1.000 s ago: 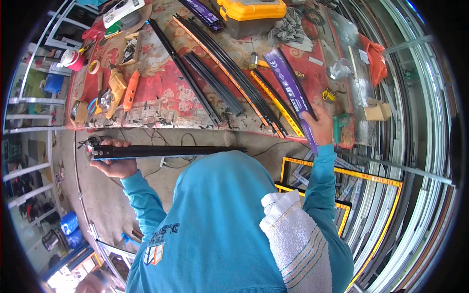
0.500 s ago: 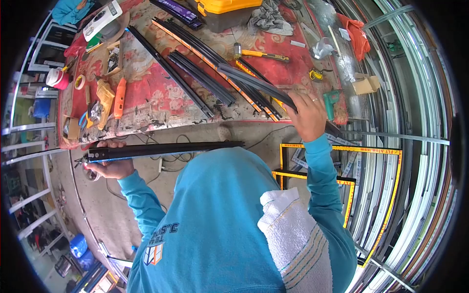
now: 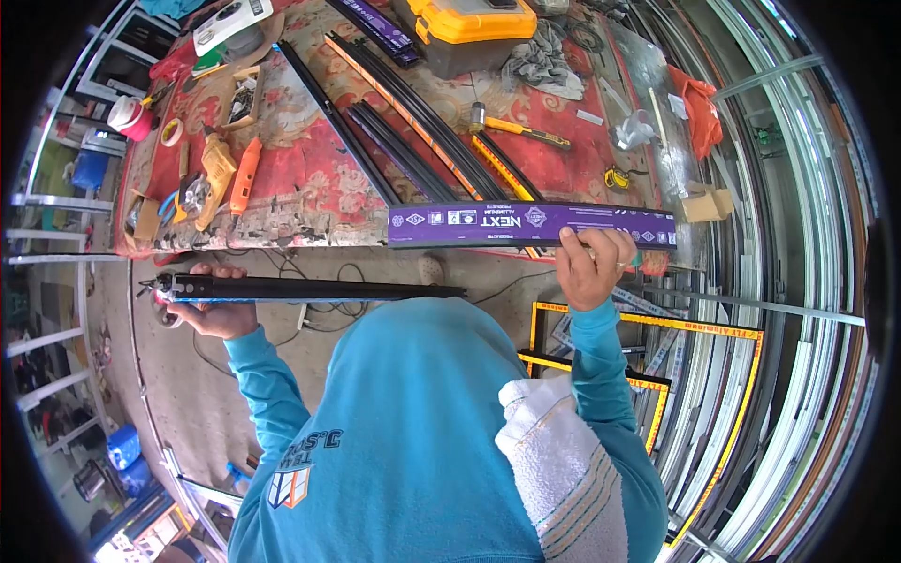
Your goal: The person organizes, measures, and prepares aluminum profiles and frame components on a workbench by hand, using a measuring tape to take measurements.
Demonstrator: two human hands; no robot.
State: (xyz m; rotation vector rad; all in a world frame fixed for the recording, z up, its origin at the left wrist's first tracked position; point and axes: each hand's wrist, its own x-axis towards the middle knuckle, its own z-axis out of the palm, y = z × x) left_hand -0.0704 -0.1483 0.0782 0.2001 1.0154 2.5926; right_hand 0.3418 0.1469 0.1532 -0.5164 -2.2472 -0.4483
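Observation:
My left hand [image 3: 221, 305] is closed round the end of a long black aluminum profile [image 3: 328, 288] with a blue strip along its edge. This profile runs sideways in front of my body, over the floor. At the table's near edge, my right hand [image 3: 593, 267] grips another aluminum profile [image 3: 450, 225], its wide face covered in purple printed film. Its left end lies by the ends of several black profiles [image 3: 404, 155] on the table. A hammer [image 3: 516, 129] with a yellow handle lies just beyond them.
Red patterned cloth covers the table [image 3: 300, 178]. On it are an orange-and-black toolbox [image 3: 469, 33], a yellow tool [image 3: 218, 178], an orange tool [image 3: 246, 176] and a tape measure [image 3: 616, 176]. Yellow-taped frames [image 3: 690, 326] and stacked metal profiles [image 3: 798, 281] stand at right; cables [image 3: 352, 310] lie on the floor.
My right hand has swung its profile from a slant over the table to nearly parallel with the front edge, turning the purple face up. My left hand keeps its hold.

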